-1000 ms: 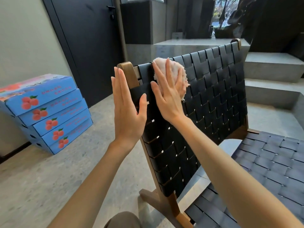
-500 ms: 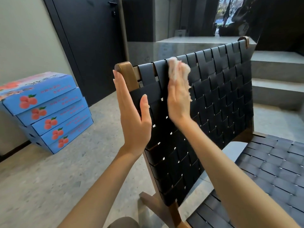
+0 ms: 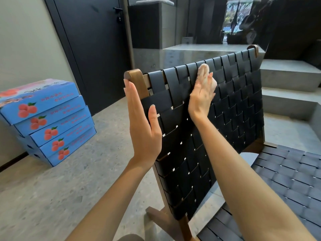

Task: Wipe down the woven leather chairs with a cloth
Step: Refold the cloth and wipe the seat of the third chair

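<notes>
1. While the fingers (image 3: 211,80) of the right hand (image 3: 202,96) look straight and held together, flat on the pale cloth (image 3: 204,72), they're blurry. I can't tell if the thumb is tucking a corner. The cloth sits just under the top edge of the black woven backrest (image 3: 234,110), about 1 o'clock from mid-view.
2. On the left hand (image 3: 142,122) the fingers (image 3: 130,94) are straight and together, lying up the brown wooden side post (image 3: 136,77). The thumb is split off onto the weave. It reads to me as bracing the chair, just off centre toward 9 o'clock.
3. What could go wrong:
   - Only flat pressure seems to hold the cloth, so a fast stroke over the top edge could flick it off the back.
   - The fuzzy nap might catch on strap edges at the little gaps.
   - Lean too hard while the bracing hand eases off, and I'd guess the chair skids on the smooth floor (image 3: 60,188).
4. Edges and room:
   - The top edge is right above the cloth, so there's no travel toward 12.
   - There's loads of weave toward 3 o'clock, out to the far post (image 3: 252,51), and down toward 6.
   - The woven seat (image 3: 286,180) is at 4 o'clock.
   - The stone steps (image 3: 286,79) are behind at 2.
   - The stacked blue fruit boxes (image 3: 46,122) at 9 o'clock are well apart from both arms.
</notes>
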Demonstrator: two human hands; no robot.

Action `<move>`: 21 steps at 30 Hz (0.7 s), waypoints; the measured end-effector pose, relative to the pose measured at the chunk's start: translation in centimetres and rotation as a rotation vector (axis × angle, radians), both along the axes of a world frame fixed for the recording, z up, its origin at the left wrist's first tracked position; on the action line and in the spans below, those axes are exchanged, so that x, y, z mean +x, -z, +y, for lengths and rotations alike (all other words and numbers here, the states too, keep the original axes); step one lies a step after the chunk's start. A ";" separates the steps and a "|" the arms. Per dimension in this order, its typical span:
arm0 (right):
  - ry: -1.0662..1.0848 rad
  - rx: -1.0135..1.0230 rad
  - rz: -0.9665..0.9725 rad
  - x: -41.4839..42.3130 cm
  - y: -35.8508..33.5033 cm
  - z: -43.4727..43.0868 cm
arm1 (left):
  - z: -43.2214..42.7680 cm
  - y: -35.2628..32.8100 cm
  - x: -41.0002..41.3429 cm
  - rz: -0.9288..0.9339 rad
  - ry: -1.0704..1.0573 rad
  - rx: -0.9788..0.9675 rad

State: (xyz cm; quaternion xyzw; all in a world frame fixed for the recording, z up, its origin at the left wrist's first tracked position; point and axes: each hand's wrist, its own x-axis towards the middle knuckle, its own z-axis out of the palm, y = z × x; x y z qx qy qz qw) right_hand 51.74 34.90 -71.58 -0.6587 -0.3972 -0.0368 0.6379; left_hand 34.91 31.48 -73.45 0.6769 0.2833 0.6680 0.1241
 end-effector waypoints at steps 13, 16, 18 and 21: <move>-0.365 0.073 -0.472 -7.9 0.1 -4.3 | 0.2 0.2 0.0 -0.029 0.080 0.002; -0.292 0.061 -0.381 -7.7 -2.2 -2.2 | 0.4 0.1 0.0 -0.020 0.060 0.002; -0.254 0.083 -0.303 -8.1 -2.7 -1.3 | 0.5 0.2 -0.1 -0.011 0.058 -0.014; -0.267 0.098 -0.321 -8.0 -1.2 -2.0 | 0.4 0.2 0.0 -0.015 0.051 -0.018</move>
